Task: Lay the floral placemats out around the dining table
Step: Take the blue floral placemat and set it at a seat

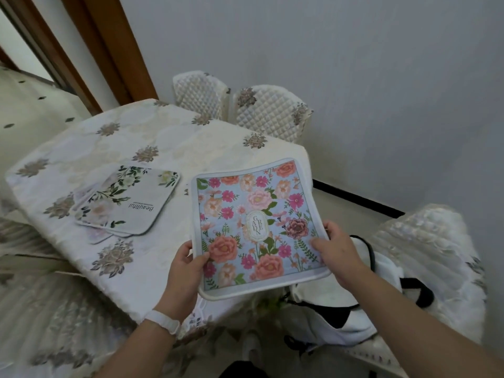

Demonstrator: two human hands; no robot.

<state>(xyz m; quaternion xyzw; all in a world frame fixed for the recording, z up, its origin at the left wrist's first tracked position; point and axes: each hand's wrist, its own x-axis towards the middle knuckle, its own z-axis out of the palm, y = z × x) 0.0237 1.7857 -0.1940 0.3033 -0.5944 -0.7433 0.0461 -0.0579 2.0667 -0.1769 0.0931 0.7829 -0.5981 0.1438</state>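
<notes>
Holding a pale-blue rectangular fabric placemat point(253, 227) with pink and peach flowers and a white border over the near right corner of the cream flower-embroidered dining table point(163, 137), pinched at its left edge by the left hand point(188, 264) and at its right edge by the right hand point(338, 246), thumbs on top. Lying flat toward the table's middle, a loose stack of pale grey flower-printed placemats point(128, 203).
</notes>
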